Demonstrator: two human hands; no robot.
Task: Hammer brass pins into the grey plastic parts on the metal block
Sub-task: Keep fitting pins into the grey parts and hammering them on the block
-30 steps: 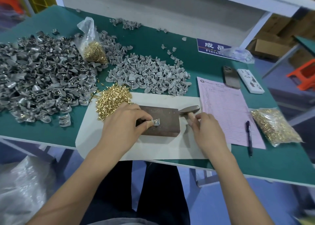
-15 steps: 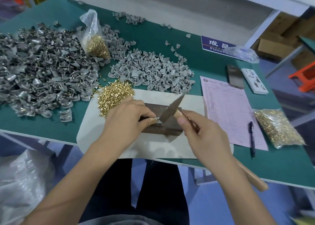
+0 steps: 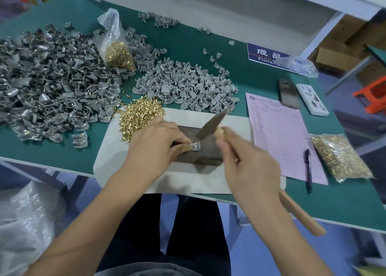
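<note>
Grey plastic parts (image 3: 48, 83) lie heaped on the green table (image 3: 188, 45) at the far left, many already showing brass. Toward 11 o'clock from the middle, a clear bag of brass pins (image 3: 117, 50) leans on that heap. At 12 o'clock a second, paler pile of parts (image 3: 183, 85) spreads out, and just below it, at 10 o'clock from the block, a loose mound of brass pins (image 3: 140, 114) spills onto a pale mat (image 3: 188, 179).

On the mat sits the dark metal block (image 3: 200, 152). The left hand (image 3: 152, 144) rests over the block's left end, thumb and forefinger pinching one small grey part (image 3: 196, 146) flat on the block's top; a brass pin head shows in it. The right hand (image 3: 248, 163), at 4 o'clock from the block, has its fingers curled round the wooden handle of a hammer (image 3: 212, 123), whose metal head is raised above the block, blurred, pointing toward 1 o'clock.

Farther right lie a pink form (image 3: 279, 135) and a pen (image 3: 308, 169), with a phone (image 3: 288, 94) at 2 o'clock and another bag of pins (image 3: 342, 156) at 3 o'clock.
</note>
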